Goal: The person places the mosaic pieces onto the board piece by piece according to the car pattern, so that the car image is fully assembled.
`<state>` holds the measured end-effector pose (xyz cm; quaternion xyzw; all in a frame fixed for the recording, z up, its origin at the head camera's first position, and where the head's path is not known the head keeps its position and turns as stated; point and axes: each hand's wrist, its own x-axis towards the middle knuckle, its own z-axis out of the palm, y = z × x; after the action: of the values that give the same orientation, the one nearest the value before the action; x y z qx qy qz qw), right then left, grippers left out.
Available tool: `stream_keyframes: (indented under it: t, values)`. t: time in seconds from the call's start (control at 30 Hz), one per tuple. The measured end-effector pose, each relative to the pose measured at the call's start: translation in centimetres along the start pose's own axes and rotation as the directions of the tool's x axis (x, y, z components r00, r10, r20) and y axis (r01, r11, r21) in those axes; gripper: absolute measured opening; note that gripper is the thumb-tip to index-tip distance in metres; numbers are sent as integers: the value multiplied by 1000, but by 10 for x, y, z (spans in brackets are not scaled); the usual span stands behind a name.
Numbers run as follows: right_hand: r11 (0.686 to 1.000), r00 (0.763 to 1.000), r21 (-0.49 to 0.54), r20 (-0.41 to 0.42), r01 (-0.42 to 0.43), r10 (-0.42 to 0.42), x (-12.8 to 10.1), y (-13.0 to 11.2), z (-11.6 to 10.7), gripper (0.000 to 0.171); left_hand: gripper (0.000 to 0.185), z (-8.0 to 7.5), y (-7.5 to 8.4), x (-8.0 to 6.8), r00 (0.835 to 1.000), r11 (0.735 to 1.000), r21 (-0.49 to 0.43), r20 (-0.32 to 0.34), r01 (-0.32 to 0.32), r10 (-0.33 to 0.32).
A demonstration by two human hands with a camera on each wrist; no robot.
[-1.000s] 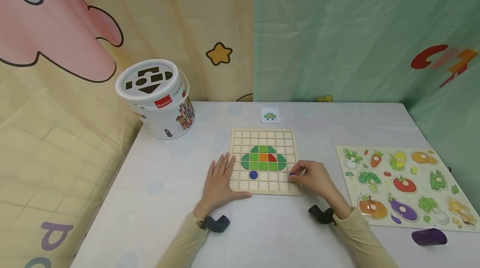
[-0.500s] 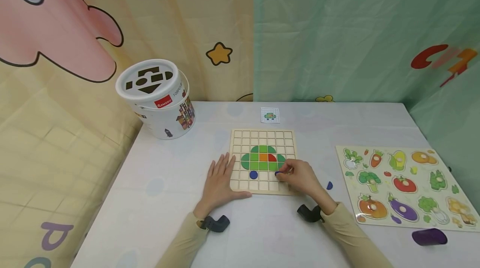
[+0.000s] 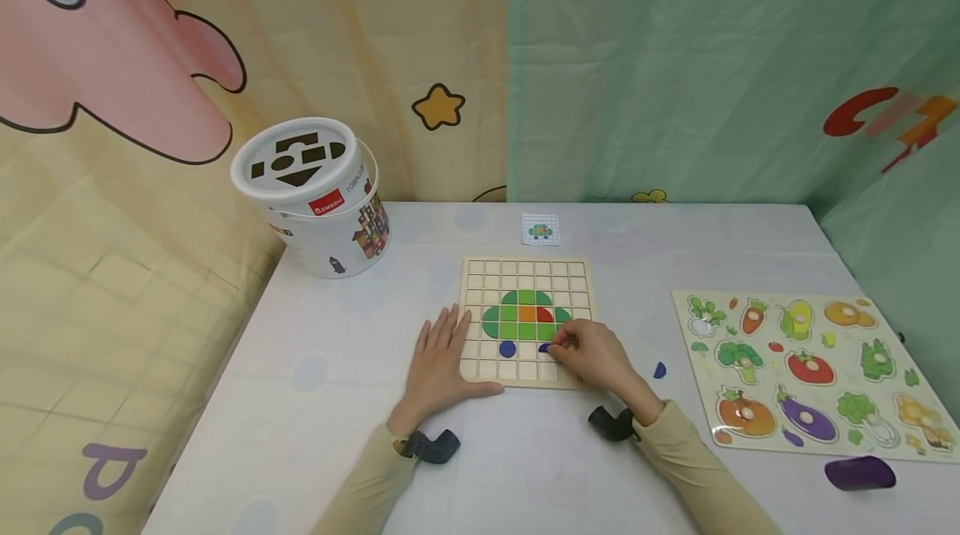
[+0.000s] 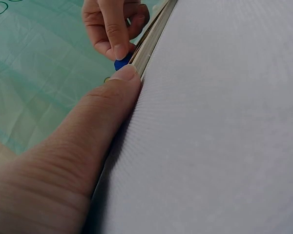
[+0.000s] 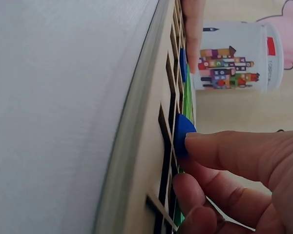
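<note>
On the grid board [image 3: 525, 368], right hand [image 3: 596, 358] pinches blue piece [image 3: 545, 347].

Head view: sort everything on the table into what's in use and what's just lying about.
In use: grid board, blue piece pinched by right hand, left hand on board, pattern card.
Lying about: white bucket, vegetable puzzle, loose blue piece.

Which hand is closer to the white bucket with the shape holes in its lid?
Left. The left hand lies flat on the grid board's left edge, the side facing the white bucket. The right hand pinches a blue piece over the board's right part, farther away.
</note>
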<state>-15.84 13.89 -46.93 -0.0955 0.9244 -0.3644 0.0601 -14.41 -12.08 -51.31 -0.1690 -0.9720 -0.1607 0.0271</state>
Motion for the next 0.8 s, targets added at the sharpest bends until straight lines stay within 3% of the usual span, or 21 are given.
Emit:
stream_keyframes:
  t: [0.8]
  values:
    - [997,999,-74,-26,23,-25,2,-4,1,13,121,0,0,1,1000,1000,4,11,8,-8]
